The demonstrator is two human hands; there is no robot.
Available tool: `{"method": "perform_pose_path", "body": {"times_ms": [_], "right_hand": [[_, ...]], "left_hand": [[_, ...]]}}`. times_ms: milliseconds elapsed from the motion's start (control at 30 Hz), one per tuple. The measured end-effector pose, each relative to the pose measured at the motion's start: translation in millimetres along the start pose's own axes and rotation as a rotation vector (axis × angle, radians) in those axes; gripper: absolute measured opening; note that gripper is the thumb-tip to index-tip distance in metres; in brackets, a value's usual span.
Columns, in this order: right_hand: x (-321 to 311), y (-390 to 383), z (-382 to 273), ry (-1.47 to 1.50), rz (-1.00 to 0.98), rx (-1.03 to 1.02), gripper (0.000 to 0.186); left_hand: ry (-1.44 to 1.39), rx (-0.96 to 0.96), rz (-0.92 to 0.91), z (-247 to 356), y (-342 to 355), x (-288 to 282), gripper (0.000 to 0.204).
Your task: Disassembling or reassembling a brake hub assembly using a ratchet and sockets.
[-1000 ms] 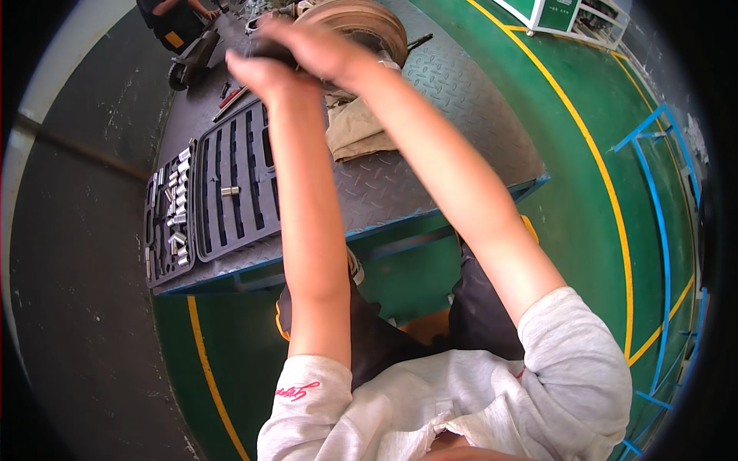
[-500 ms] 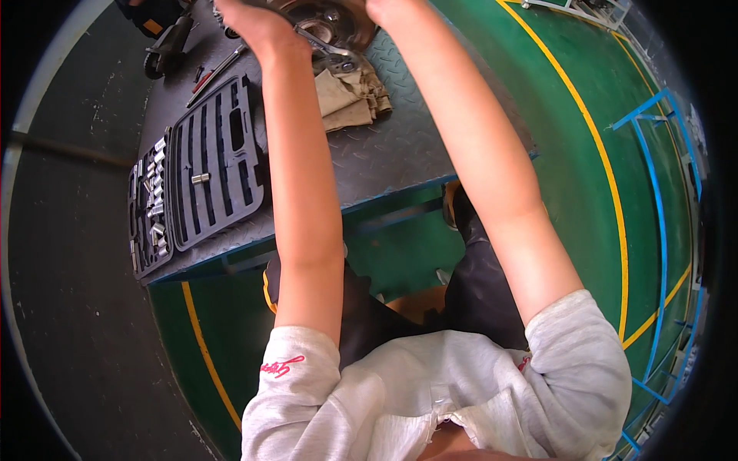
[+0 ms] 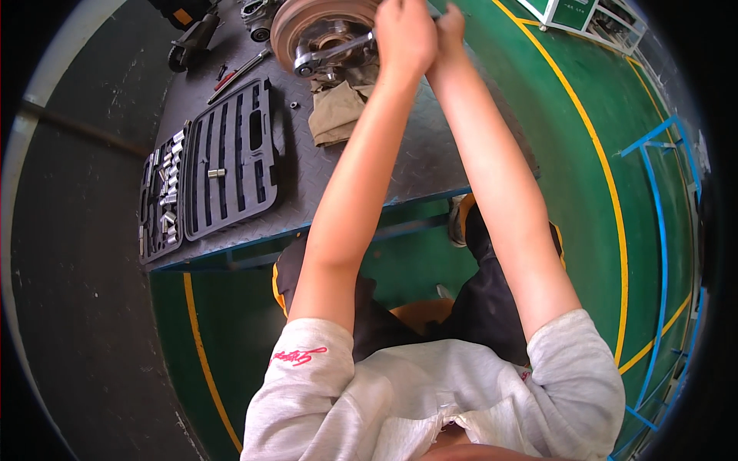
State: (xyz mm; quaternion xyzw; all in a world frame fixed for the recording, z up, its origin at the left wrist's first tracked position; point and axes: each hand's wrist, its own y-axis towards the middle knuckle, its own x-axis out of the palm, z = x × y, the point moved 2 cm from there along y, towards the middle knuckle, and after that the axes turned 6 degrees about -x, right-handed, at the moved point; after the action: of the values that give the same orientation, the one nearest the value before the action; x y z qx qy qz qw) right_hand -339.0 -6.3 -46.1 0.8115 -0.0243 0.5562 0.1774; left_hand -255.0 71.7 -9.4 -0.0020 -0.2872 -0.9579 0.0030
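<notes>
A rusty brake disc or drum with a hub stands at the far side of the metal workbench. Across its face lies a ratchet wrench, its round head to the left over the hub area. My left hand is closed around the wrench handle. Right beside it, my right hand is closed at the handle's far end, its fingers partly hidden. Below the disc a crumpled tan cloth lies on the bench.
An open black socket case lies on the bench's left, with several silver sockets. Behind it are a long silver tool and a small nut. A blue metal frame stands on the green floor at right.
Both hands, apart near the upper edge before, are now together farther right on the wrench handle. The view has shifted, so more of the disc shows.
</notes>
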Motion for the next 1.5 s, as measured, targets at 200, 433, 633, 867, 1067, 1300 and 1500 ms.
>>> {"method": "perform_pose_path", "body": {"times_ms": [200, 433, 633, 867, 1067, 1300, 1500], "right_hand": [[146, -48, 30, -0.185, -0.185, -0.093, 0.044], [149, -94, 140, -1.060, -0.529, -0.232, 0.053], [136, -83, 105, -0.947, -0.127, -0.447, 0.040], [99, -42, 24, -0.567, -0.070, -0.122, 0.044], [74, -26, -30, -0.330, 0.077, -0.117, 0.081], [-37, -8, -61, -0.143, 0.486, -0.125, 0.055], [23, -9, -8, -0.390, -0.415, 0.029, 0.041]], "left_hand": [[-0.514, -0.005, 0.291, 52, 36, -109, 0.053], [-0.618, -0.116, 0.368, 32, 45, -209, 0.060], [-0.747, -0.245, 0.362, -18, 65, -215, 0.059], [-1.166, -0.078, -0.180, -24, 99, -182, 0.062], [-0.231, 0.103, 0.095, -19, 73, -36, 0.055], [0.546, 0.023, -0.223, -57, -7, 51, 0.058], [0.203, 0.292, 0.228, -14, 11, -7, 0.051]]}}
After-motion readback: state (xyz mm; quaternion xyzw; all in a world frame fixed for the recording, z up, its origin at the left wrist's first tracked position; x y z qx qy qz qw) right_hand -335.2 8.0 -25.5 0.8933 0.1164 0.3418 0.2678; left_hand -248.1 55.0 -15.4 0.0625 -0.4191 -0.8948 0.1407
